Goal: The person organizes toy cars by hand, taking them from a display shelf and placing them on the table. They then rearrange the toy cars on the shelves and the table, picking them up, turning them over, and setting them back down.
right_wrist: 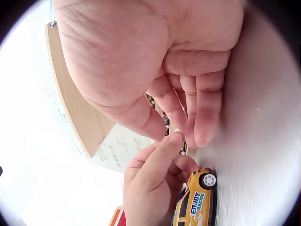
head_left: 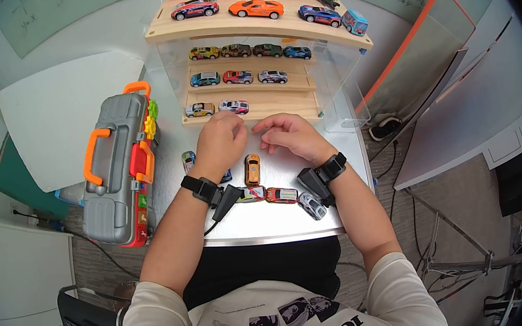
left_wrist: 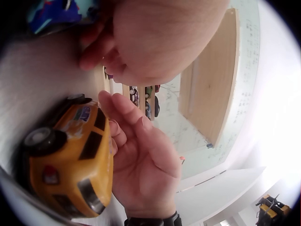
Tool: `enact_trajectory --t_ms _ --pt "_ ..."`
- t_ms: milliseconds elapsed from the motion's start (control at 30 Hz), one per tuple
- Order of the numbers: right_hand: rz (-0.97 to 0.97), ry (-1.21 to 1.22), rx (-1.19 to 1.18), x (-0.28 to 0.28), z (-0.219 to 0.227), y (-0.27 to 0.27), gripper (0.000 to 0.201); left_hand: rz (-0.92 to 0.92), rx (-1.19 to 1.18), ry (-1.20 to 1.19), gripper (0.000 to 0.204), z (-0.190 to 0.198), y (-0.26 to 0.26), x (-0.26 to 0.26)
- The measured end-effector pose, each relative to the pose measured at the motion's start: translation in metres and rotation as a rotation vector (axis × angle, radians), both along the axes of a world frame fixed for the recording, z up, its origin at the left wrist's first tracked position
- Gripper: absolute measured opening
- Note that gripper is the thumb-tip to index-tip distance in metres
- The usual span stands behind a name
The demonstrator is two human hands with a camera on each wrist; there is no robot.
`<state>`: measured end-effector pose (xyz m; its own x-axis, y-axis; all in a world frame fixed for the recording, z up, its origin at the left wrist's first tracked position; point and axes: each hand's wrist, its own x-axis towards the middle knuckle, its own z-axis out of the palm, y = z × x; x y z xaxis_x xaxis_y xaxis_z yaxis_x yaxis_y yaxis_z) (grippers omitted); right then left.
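My left hand [head_left: 222,143] is at the front of the display shelf, its knuckles just below a white and pink toy car [head_left: 234,107] on the lowest tier. Its fingers are loosely curled, with nothing visible between them; the head view hides most fingertips. Facing it, my right hand [head_left: 294,137] hovers over the table with relaxed, slightly bent fingers and holds nothing. Between the wrists stands a yellow toy car [head_left: 252,169], large in the left wrist view. Beside the white and pink car sits a yellow and silver toy car [head_left: 200,109].
Nearer me lie a green and white car [head_left: 252,194], a red car [head_left: 282,195] and a silver car [head_left: 311,206]. A blue car [head_left: 189,160] is left of my left wrist. A grey toolbox-like case [head_left: 113,169] flanks the wooden shelf [head_left: 191,31], which bears several cars and dolls.
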<state>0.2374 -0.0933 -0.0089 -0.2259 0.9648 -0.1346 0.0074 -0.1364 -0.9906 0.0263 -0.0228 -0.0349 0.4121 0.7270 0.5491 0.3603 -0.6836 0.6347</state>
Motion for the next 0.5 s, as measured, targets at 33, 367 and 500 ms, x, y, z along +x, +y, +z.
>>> enact_trajectory --t_ms 33,367,500 --pt "0.012 0.0 0.005 0.0001 -0.0008 0.0 0.029 -0.007 -0.018 0.01 0.016 -0.0002 -0.0005 -0.0005" --pt "0.031 -0.03 0.014 -0.0014 -0.0038 0.001 0.028 -0.002 -0.009 0.026 0.017 -0.0006 0.0 -0.0006" --pt "0.035 -0.038 0.024 -0.0004 -0.0044 0.0016 0.028 -0.003 -0.023 0.019 0.017 -0.0005 -0.0001 -0.0006"
